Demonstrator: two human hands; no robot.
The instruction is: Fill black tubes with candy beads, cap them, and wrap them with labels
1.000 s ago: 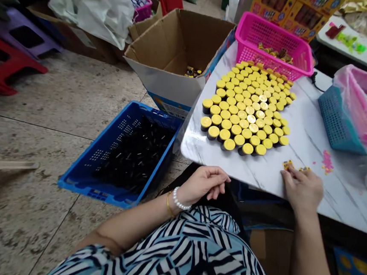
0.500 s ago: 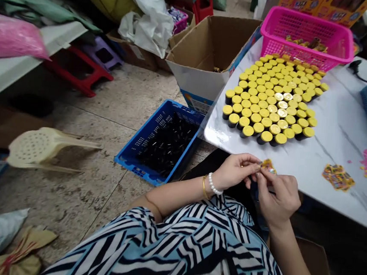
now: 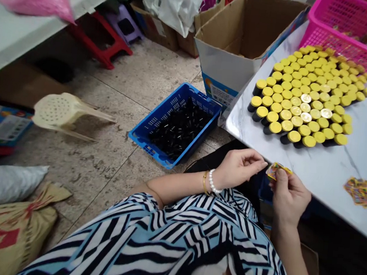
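Note:
My right hand (image 3: 290,198) pinches a small bunch of colourful printed stickers (image 3: 277,169) between thumb and fingers, just off the table's front edge. Close by on the left, my left hand (image 3: 240,168) has its thumb and fingertips pressed together; whatever is between them is too small to make out. The two hands are slightly apart. Past them on the marble-patterned table (image 3: 245,123) stand many small black tubs with yellow lids (image 3: 304,107), packed upright in a block. A loose pile of similar printed pieces (image 3: 360,191) lies to the right on the tabletop.
A pink basket (image 3: 349,45) stands at the back of the table. An open cardboard box (image 3: 231,69) is beside the table. On the floor, a blue crate (image 3: 147,145) holds black pieces, with a cream stool (image 3: 57,111) further left and a tied sack (image 3: 11,229) nearer.
My hands, together before, are now apart, and the printed stickers stay in my right hand. The view has tilted downward and turned left, moving the table up and right in the picture.

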